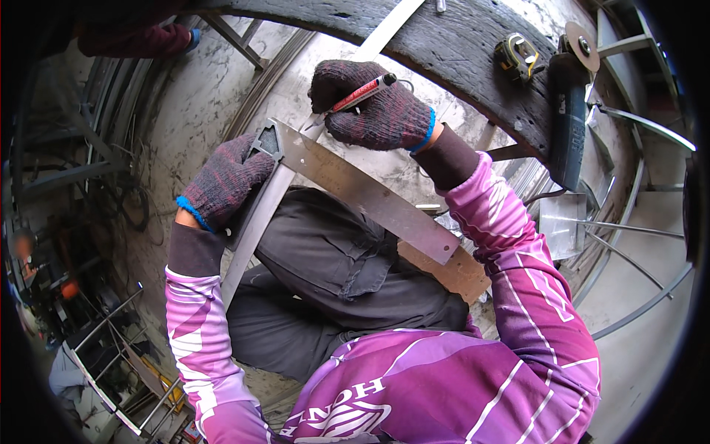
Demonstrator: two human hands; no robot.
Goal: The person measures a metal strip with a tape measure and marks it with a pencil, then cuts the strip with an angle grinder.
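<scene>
My left hand (231, 181), in a dark knitted glove with a blue cuff, grips the head of a try square (370, 198) against a long flat-sided metal bar (255, 231). The square's wide steel blade crosses the bar and extends to the right above my dark trousers. My right hand (373, 118), gloved alike, is closed around a red marker pen (364, 93). A thin point shows below the fingers, close to the bar just beyond the square; whether it touches cannot be made out. The bar slants from my lap up to a dark wooden plank.
On the worn plank (458, 78) rests a tape measure (518, 58). An angle grinder (568, 126) with an exposed disc is at its right end. Metal rods and frames (629, 222) stand at right; more stock (274, 70) lies at left. Another person's sleeve (137, 41) shows upper left.
</scene>
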